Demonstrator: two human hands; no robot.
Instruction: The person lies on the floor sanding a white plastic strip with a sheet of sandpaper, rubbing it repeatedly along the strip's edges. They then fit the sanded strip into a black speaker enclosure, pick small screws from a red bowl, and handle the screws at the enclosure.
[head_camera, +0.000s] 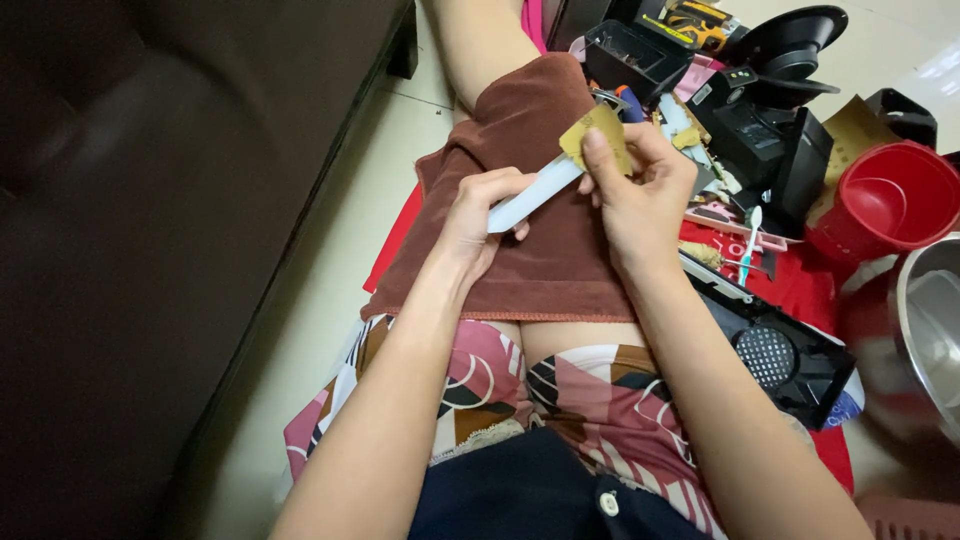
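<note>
1. A dark sofa (150, 230) fills the whole side to the left of the brown towel (530, 220), across a strip of pale floor (330, 290).
2. The brown towel lies draped over the person's outstretched leg, and both hands work above its middle.
3. A steel pot (930, 330) sits far right of the towel, cut off by the picture edge.
4. A red bucket (890, 195) stands to the right of the towel, just above the pot.
5. A black grille part (780, 355) lies at the towel's lower right, on a red cloth (800, 285).
6. A heap of black plastic parts (770, 130) is piled right of the towel's upper end.
7. The right hand (640, 190) is over the towel's right edge, thumb and fingers pinched shut on a small piece of sandpaper (597, 135), which presses on the far end of the white blade.
8. The left hand (475, 220) rests on the towel's middle, fingers curled tight around the near end of the white blade (535, 195).
9. The white blade slants across the towel from the left hand up towards the sandpaper, held clear of the cloth.
10. A white and teal toothbrush (750, 240) lies right of the towel, on the red cloth.
</note>
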